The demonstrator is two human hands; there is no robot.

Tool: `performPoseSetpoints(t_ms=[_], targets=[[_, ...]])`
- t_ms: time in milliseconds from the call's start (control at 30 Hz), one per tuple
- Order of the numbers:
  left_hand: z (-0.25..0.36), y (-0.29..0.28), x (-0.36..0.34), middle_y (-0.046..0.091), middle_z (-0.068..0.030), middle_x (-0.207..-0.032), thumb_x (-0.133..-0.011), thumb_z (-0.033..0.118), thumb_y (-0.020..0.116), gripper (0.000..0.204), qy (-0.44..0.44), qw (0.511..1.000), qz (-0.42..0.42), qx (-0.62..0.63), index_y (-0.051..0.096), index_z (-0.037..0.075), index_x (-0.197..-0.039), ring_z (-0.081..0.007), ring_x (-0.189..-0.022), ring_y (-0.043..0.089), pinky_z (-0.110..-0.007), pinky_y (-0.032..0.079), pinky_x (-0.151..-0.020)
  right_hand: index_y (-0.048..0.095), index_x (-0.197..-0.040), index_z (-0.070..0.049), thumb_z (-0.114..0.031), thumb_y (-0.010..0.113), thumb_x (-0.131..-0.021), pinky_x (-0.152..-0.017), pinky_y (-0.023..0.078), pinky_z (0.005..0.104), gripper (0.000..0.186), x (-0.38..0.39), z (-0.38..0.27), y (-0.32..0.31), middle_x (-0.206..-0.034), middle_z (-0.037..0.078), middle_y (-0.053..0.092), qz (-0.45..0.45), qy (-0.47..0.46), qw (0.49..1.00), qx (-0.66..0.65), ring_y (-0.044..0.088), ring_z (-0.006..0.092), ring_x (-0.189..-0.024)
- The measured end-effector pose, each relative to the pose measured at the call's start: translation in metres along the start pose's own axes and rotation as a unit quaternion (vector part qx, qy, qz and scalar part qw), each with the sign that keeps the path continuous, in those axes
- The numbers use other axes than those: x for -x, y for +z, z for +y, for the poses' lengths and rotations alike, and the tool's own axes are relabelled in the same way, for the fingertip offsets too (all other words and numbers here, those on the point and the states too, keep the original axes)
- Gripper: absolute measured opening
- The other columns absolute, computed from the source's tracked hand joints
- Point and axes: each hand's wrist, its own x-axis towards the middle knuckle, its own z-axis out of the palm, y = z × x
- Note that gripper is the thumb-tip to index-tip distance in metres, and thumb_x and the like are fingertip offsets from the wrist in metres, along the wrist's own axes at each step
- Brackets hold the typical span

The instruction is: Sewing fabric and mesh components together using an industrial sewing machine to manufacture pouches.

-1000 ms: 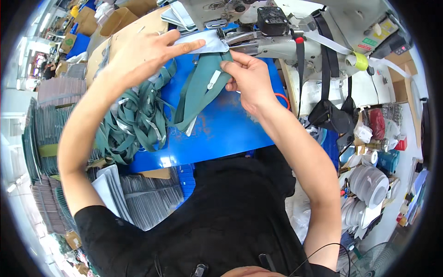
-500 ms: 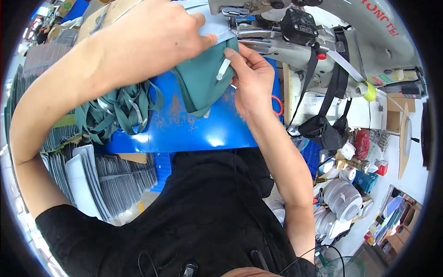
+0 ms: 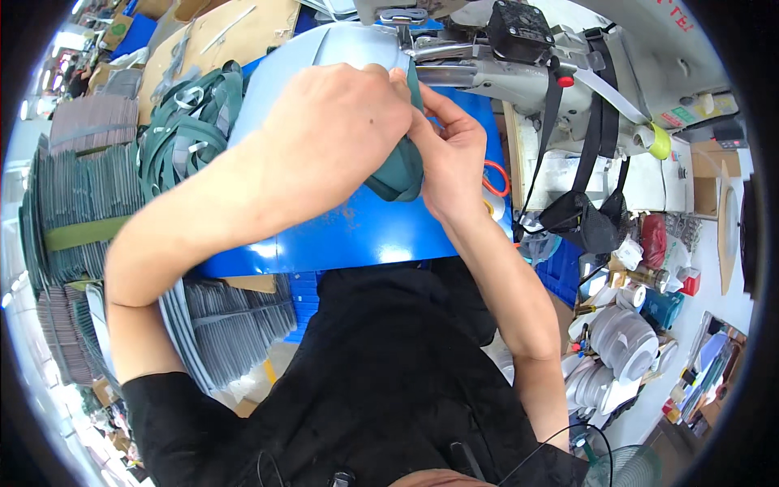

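My left hand (image 3: 345, 122) is closed, its fingertips pinching the edge of a dark green fabric piece (image 3: 398, 177) right beside my right thumb. My right hand (image 3: 452, 158) grips the same fabric from the other side, thumb in front and fingers curled behind. A light grey-blue panel (image 3: 324, 50) lies flat behind the hands, its right edge meeting the green fabric close to the presser foot (image 3: 406, 40) of a sewing machine (image 3: 462, 73). My left hand covers much of the panel and fabric, and the left fingertips are partly hidden.
A heap of green straps (image 3: 187, 130) lies on the left of the blue table (image 3: 324, 243). Stacked grey-green panels (image 3: 89, 187) stand farther left. Red-handled scissors (image 3: 497, 178) lie right of my right hand. Black straps (image 3: 584, 162) hang from the machine.
My left hand has come down and right to meet my right hand. More of the light panel shows, and less of the green fabric. The view has shifted slightly.
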Motion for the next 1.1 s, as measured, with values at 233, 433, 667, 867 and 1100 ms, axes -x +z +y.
performPoseSetpoints(t_ms=[233, 433, 667, 867, 1100], targets=[[0.021, 0.014, -0.023, 0.067, -0.0241, -0.094, -0.083, 0.002, 0.062, 0.044, -0.076, 0.995, 0.005, 0.065, 0.059, -0.010, -0.125, -0.0402, -0.075, 0.069, -0.045, 0.057, -0.065, 0.073, -0.121, 0.002, -0.007, 0.075, -0.093, -0.057, 0.047, 0.0202, 0.030, -0.015, 0.003, 0.003, -0.097, 0.002, 0.074, 0.014, -0.039, 0.998, 0.035, 0.059, 0.0014, -0.069], [0.008, 0.025, -0.026, 0.068, -0.0238, -0.097, -0.084, 0.006, 0.065, 0.043, -0.139, 0.978, 0.049, 0.146, 0.057, -0.005, -0.125, -0.0453, -0.083, 0.068, -0.050, 0.055, -0.071, 0.074, -0.118, 0.000, -0.010, 0.075, -0.091, -0.065, 0.053, 0.0271, 0.029, -0.018, -0.003, -0.002, -0.102, 0.006, 0.073, 0.000, -0.045, 0.999, 0.025, 0.064, 0.0094, -0.072], [0.060, 0.040, 0.032, 0.068, -0.0116, -0.121, -0.071, 0.001, 0.078, 0.032, -0.142, 0.937, 0.233, 0.218, 0.068, 0.002, -0.101, -0.0305, -0.094, 0.068, -0.040, 0.057, -0.078, 0.078, -0.115, -0.008, -0.004, 0.074, -0.078, -0.072, 0.053, 0.0342, 0.037, 0.045, -0.017, -0.029, -0.099, 0.011, 0.061, 0.026, -0.140, 0.926, 0.350, 0.062, 0.0189, -0.078], [0.058, 0.069, 0.027, 0.076, -0.0059, -0.105, -0.063, 0.000, 0.079, 0.024, -0.040, 0.915, 0.363, 0.173, 0.068, 0.003, -0.085, -0.0218, -0.083, 0.069, -0.032, 0.057, -0.069, 0.078, -0.109, -0.001, -0.003, 0.074, -0.087, -0.063, 0.059, 0.0250, 0.023, 0.061, -0.019, -0.026, -0.098, 0.005, 0.064, 0.036, 0.060, 0.986, 0.151, 0.067, 0.0106, -0.083], [0.026, 0.071, 0.008, 0.074, -0.0028, -0.102, -0.063, 0.006, 0.079, 0.025, 0.009, 0.921, 0.364, 0.135, 0.068, 0.005, -0.085, -0.0195, -0.084, 0.068, -0.031, 0.055, -0.065, 0.076, -0.109, 0.003, -0.004, 0.068, -0.096, -0.062, 0.060, 0.0219, 0.018, 0.036, -0.013, -0.010, -0.093, 0.002, 0.067, 0.025, 0.072, 0.997, 0.023, 0.067, 0.0066, -0.078]])
